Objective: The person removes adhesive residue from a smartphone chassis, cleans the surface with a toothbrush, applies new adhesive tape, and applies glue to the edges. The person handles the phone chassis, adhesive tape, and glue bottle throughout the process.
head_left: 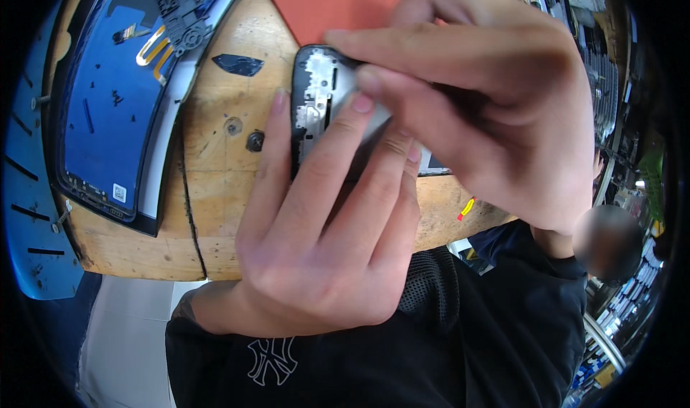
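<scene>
A dark-edged phone frame (316,84) with silvery inner plates lies tilted near the middle of the wooden bench. My left hand (327,228) grips it from the near side, fingers curved over its side and inner face; its thumb is out of sight. From the right, my right hand (503,120) pinches at the frame's upper end, index fingertip on the top edge and thumb tip just below, beside my left middle fingertip; anything small between them is hidden. A small dark shard-like piece (237,64) lies just left of the frame.
An opened device with a blue panel (104,138), black module and ribbon cables fills the left bench (215,243), beside a blue rim piece (32,221). An orange mat (330,2) lies behind. A small yellow-red tab (467,207) is at right. Stacked parts and a blurred person (607,243) are far right.
</scene>
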The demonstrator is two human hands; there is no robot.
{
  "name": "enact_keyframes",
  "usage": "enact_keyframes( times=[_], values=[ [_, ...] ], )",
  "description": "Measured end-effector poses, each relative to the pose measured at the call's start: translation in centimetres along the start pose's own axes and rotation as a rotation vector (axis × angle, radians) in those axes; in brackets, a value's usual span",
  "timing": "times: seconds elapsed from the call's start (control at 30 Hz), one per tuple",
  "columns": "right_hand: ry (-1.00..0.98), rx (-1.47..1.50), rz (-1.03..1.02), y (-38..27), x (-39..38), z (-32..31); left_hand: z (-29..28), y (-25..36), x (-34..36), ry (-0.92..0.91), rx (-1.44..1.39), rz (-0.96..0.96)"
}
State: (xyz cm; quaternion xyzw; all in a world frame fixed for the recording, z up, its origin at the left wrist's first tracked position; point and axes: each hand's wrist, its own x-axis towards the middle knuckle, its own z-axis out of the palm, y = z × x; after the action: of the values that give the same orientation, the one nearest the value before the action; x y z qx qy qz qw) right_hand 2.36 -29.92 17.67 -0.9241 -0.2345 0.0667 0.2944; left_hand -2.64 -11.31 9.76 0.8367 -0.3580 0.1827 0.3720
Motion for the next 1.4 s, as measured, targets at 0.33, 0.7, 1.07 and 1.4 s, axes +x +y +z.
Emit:
enact_keyframes(
  times=[0.33,0.7,1.07,1.4],
  values=[
    [-0.073,0.003,-0.07,0.4,0.8,-0.5,0.4,0.3,-0.3,0.051,-0.028,-0.013],
    [-0.304,0.057,-0.097,0.4,3.7,-3.4,-1.2,0.0,0.3,-0.089,-0.062,-0.016],
    [0.002,0.387,0.399,4.1,-7.1,-2.8,-1.9,-0.6,3.4,-0.399,-0.176,0.28],
    [0.152,0.092,0.35,2.2,-9.2,-1.4,-1.8,4.1,1.2,-0.404,0.075,-0.109]
  ],
)
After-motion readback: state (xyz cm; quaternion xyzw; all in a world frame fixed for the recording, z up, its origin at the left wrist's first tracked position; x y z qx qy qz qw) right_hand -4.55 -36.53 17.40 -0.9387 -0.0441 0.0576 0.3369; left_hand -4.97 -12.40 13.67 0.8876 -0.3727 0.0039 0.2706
